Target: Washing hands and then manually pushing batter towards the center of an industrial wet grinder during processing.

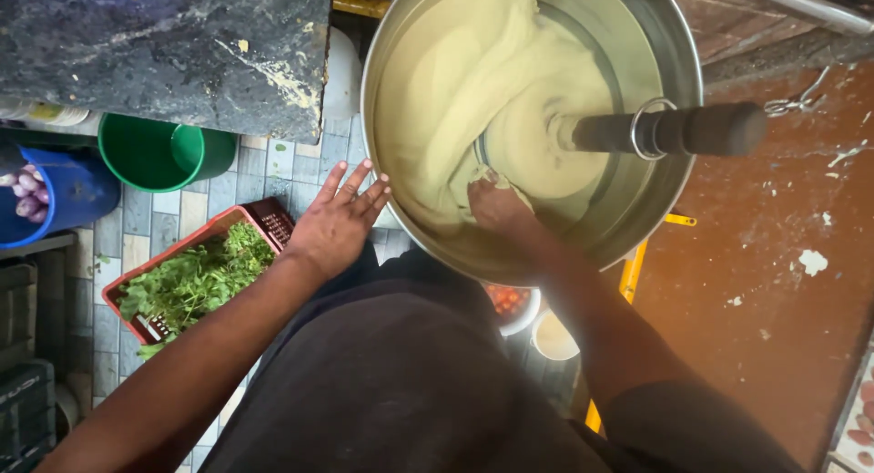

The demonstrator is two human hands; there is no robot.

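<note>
Far to your left sit a blue tub (68, 193), a green bucket (155, 152) and a red crate of leafy greens (196, 277) on the tiled floor. Your left hand (339, 220) lies flat with fingers spread wide, holding nothing, its fingertips just beside the outer wall of the steel drum (678, 50). Your right hand (496, 204) is down inside the drum, fingers buried in the pale batter (464, 81) near the dark central shaft (674, 130), so you cannot tell how far it is open.
</note>
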